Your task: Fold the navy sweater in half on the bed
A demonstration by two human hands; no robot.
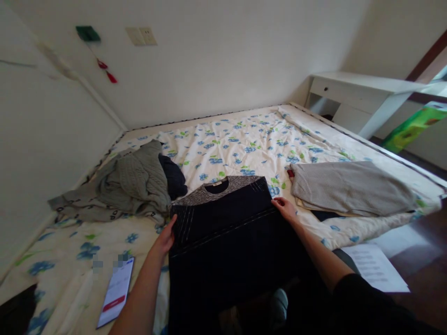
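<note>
Currently | left hand (pixel 166 238), right hand (pixel 286 210) | both hands nearly closed | pinching opposite side edges of dark top (pixel 223 232)

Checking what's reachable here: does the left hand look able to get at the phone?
Probably yes: nothing appears to lie on the phone, though the left hand would likely need to release the dark top first.

A plain black sleeve (pixel 363 300) ends above the bare right forearm (pixel 321 251).

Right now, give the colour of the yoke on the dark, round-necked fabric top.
The yoke is mottled grey, best seen in the head view.
</note>
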